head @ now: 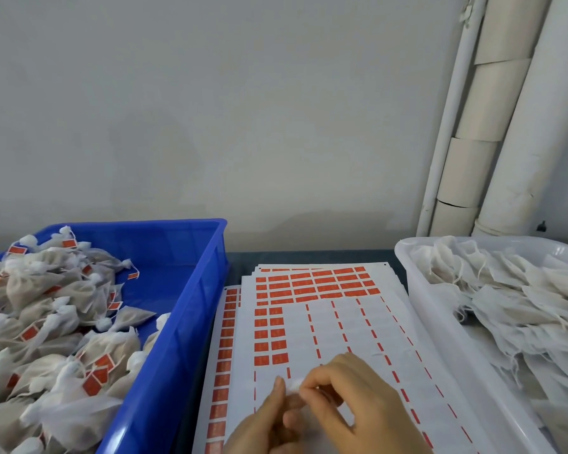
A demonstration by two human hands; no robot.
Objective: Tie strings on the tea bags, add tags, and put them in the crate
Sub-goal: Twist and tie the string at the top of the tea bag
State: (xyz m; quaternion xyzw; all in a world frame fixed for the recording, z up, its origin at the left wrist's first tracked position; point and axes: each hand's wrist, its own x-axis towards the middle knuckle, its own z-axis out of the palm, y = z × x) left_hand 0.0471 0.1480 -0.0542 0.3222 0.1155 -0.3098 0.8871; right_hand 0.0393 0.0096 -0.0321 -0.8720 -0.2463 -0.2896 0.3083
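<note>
**Tying and tagging at the desk: both hands pinch one small white scrap**

The blue crate (191, 290) fills the left side, heaped with finished tea bags (46, 322), each knotted at the neck and carrying a red tag. On the right, a white tray (440, 322) holds loose bags (522, 306) with no tags, their strings trailing. Between crate and tray, a stack of tag sheets (325, 322) lies on the desk (240, 260), and much of the top sheet is already peeled.

Over the near end of the sheets, the left hand (259, 424) and right hand (358, 398) meet. The right fingers (309, 389) are curled and pinch a white scrap (294, 385). The left hand holds it from the other side with one finger reaching up alongside. It is too blurred to tell whether the scrap is a bag's gathered neck or a string end.

The step looks like tying or fixing a tag. To do it well, keep the pinch close to the knot, draw the string snug without tearing the thin mesh, and fold the tag squarely over the string so it sticks to itself.

The red tags (277, 358) carry pale print, too small to read. No brand name is legible.
</note>
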